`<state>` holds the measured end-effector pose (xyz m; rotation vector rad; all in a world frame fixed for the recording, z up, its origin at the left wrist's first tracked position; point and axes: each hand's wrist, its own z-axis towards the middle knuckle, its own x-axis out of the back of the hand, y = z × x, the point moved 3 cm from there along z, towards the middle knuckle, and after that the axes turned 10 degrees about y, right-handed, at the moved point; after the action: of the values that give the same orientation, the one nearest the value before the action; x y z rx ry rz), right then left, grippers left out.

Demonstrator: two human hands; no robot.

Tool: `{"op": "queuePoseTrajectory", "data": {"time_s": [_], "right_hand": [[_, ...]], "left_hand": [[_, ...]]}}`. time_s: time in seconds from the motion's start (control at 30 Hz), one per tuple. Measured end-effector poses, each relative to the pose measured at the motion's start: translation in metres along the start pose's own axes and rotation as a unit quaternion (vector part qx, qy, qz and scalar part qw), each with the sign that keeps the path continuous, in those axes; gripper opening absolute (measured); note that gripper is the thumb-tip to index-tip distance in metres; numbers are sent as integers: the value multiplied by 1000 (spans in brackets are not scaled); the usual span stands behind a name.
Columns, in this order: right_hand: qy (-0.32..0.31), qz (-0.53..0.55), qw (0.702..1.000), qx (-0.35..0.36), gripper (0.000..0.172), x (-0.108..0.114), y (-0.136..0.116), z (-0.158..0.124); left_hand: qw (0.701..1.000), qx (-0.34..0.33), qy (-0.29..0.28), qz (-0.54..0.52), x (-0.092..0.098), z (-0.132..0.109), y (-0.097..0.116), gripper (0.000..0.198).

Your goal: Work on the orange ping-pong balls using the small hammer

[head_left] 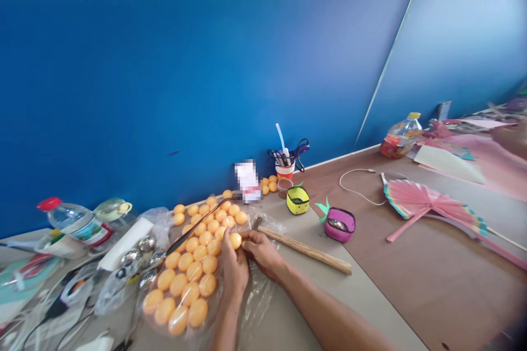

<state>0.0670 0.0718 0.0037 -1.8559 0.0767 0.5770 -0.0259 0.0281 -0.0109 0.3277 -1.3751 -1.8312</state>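
Near the table's middle, my left hand (236,266) and my right hand (260,248) meet at one orange ball (235,241). The left fingers are closed on the ball's left side, and the right fingertips are pressed together at its right edge. Directly left of my hands lies a clear plastic bag (193,263) filled with several orange balls, a thin dark stick resting across it. A wooden-handled hammer (310,250) lies to the right of my right hand, its head close to the fingers.
Behind are a yellow basket (297,201), a purple basket (339,225) and a cup of tools (285,169). Bottles, metallic balls (147,243) and cables clutter the left. At the right lie a pink fan (436,204), a bottle (401,136) and another person's hand (513,139).
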Motion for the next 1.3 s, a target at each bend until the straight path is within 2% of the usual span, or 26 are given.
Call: {"op": "queuePoseTrajectory", "data": {"time_s": [0.17, 0.47, 0.7, 0.87, 1.1, 1.3], "right_hand": [[-25, 23, 999, -6, 22, 0, 0, 0], [-2, 3, 1000, 5, 20, 3, 9, 6], [-16, 1, 1000, 1, 19, 2, 6, 4], [-4, -8, 1000, 19, 25, 2, 6, 3], [23, -86, 995, 54, 28, 0, 2, 2], [-12, -139, 986, 90, 30, -2, -6, -1]], "left_hand": [[1000, 7, -5, 6, 1, 2, 1, 57], [1000, 6, -3, 23, 1, 2, 7, 56], [1000, -4, 1, 14, 0, 2, -2, 60], [1000, -12, 12, 22, 1, 2, -6, 64], [999, -11, 8, 29, 0, 1, -10, 63], [999, -8, 7, 46, 2, 3, -12, 56]]}}
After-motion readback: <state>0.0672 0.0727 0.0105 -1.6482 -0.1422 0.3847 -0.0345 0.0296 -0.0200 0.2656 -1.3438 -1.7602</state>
